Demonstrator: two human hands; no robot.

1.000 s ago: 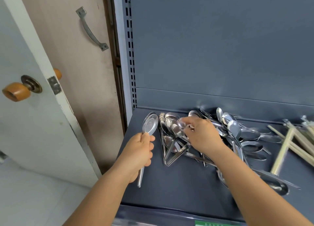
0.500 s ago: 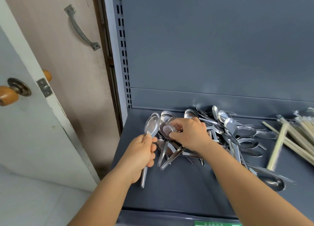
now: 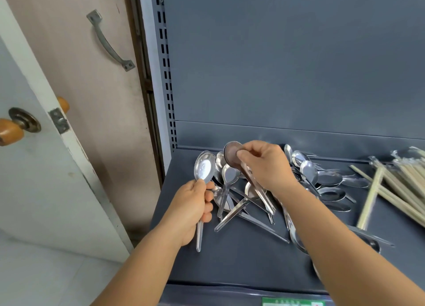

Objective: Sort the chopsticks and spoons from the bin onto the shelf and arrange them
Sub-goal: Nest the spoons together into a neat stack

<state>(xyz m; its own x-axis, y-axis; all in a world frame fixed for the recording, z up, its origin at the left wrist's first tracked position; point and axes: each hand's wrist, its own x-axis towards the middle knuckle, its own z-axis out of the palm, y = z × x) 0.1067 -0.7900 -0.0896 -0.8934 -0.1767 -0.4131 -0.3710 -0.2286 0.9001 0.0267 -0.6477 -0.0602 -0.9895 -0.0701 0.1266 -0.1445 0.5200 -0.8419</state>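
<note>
**Right hand lifts a spoon toward the one held in the left**

My right hand (image 3: 264, 165) pinches a spoon (image 3: 232, 155) by the neck, just below the bowl. Fingers curled, thumb on the near side. Its bowl sits up and to the left of the hand, raised above the heap; the handle runs down and to the right, toward the near side of the shelf (image 3: 241, 259). The bowl looks dark, probably a reflection.

My left hand (image 3: 193, 211) grips a second spoon (image 3: 204, 167) around its handle, fist closed on it. That spoon stands roughly upright in view: bowl at the far end above the knuckles, handle tip poking out below the hand at the near side. The two bowls are near each other, the lifted one just right of and a little farther than the left one. The long axes are not parallel; the right spoon leans across. I judge the next move is nesting it onto the left spoon, so it needs turning to line up.

The spoon pile (image 3: 248, 199) lies between and under both hands, handles fanned toward the near side. More spoons (image 3: 322, 176) sit right of the right wrist. The chopsticks (image 3: 400, 186) lie far right on the shelf, well apart from both hands. The bin is not in view.
</note>
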